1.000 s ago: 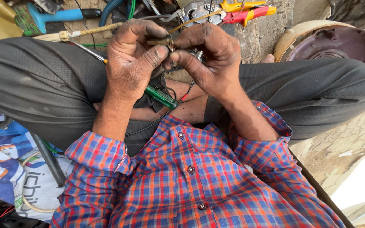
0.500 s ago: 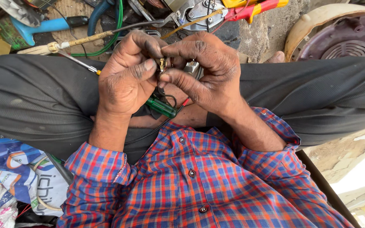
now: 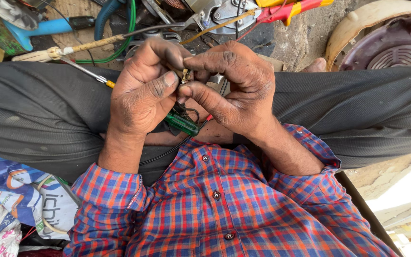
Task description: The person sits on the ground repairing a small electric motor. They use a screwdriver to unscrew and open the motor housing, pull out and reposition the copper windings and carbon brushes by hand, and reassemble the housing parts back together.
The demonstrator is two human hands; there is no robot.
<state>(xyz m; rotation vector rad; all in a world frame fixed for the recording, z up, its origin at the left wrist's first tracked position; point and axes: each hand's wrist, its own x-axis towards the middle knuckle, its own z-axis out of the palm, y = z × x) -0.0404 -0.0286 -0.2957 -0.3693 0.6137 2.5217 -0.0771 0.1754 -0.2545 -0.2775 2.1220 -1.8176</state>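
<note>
My left hand and my right hand meet over my lap, fingertips pinched together on a small brass-coloured part. Thin black wires hang from the part. A green-handled screwdriver pokes out below my left palm; whether that hand grips it I cannot tell. I sit cross-legged in dark trousers and a red-and-blue checked shirt.
On the ground beyond my knees lie a yellow-handled screwdriver, a blue-handled tool, a green hose, red-and-yellow pliers and metal parts. A round maroon fan housing sits at the upper right. Printed plastic bags lie at the lower left.
Both hands have come slightly nearer to me, still pinching the small part. The fingers have shifted a little around it.
</note>
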